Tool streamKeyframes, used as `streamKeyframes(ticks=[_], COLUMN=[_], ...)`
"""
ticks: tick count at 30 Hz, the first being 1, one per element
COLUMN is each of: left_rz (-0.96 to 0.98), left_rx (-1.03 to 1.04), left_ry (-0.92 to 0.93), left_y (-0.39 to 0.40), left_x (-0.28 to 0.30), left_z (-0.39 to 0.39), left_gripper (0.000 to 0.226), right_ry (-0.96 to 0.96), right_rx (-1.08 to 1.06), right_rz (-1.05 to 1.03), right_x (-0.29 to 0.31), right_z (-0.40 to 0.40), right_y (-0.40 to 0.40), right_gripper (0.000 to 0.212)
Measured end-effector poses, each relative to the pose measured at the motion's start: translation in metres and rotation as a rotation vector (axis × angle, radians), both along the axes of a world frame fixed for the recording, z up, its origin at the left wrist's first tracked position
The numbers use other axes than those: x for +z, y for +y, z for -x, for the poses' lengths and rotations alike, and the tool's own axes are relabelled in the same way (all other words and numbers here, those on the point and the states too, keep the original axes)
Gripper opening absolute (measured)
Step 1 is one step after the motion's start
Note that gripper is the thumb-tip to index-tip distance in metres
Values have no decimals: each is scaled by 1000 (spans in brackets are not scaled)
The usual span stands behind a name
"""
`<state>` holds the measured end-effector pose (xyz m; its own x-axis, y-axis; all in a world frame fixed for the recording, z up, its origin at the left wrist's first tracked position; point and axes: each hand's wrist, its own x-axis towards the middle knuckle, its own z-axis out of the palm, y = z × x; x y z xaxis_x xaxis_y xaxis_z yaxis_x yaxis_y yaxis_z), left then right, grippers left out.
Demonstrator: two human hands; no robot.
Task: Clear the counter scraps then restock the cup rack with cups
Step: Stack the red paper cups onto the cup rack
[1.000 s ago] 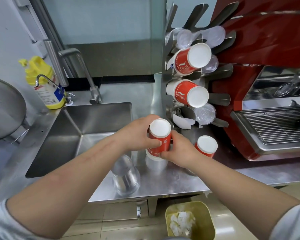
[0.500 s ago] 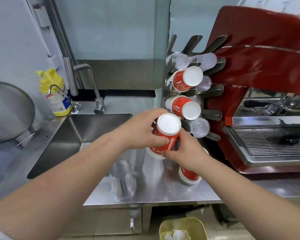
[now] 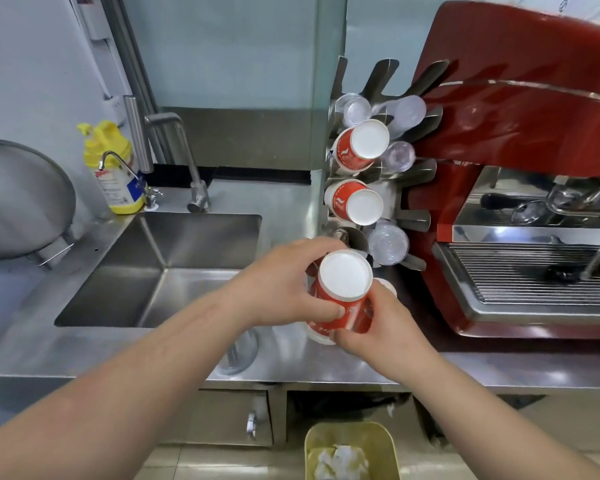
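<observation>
Two hands grasp one stack of red paper cups (image 3: 340, 299), white bases toward the camera, above the steel bench (image 3: 326, 362) just near of the metal cup rack (image 3: 381, 188). Left hand (image 3: 284, 289) wraps the stack's left side; right hand (image 3: 385, 323) pinches its lower right. Rack holds two further red cup stacks (image 3: 357, 147) and clear plastic cups (image 3: 388, 244). Yellow bin (image 3: 352, 452) stands below on the floor.

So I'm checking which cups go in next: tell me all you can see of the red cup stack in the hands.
The red paper cup stack has white rims and a white base that faces the camera, tilted toward the steel cup rack. The left hand grips its left side and the right hand its lower right. It is held above the counter, just below the rack's empty lowest slot.
</observation>
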<state>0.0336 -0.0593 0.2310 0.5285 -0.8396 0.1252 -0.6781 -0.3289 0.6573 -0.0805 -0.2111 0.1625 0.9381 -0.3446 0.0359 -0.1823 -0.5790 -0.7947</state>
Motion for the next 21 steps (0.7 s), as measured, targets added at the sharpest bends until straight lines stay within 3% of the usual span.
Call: streamKeyframes(ticks=[13, 21], left_rz=[-76, -127], left_rx=[106, 140], left_ry=[170, 227], left_y=[5, -5], left_x=[-101, -135], left_z=[26, 10], left_gripper=[63, 69], right_ry=[193, 243], right_rx=[49, 30], right_rz=[1, -30], right_x=[-97, -123], right_z=[15, -3], right_y=[-1, -3], right_gripper=[79, 78])
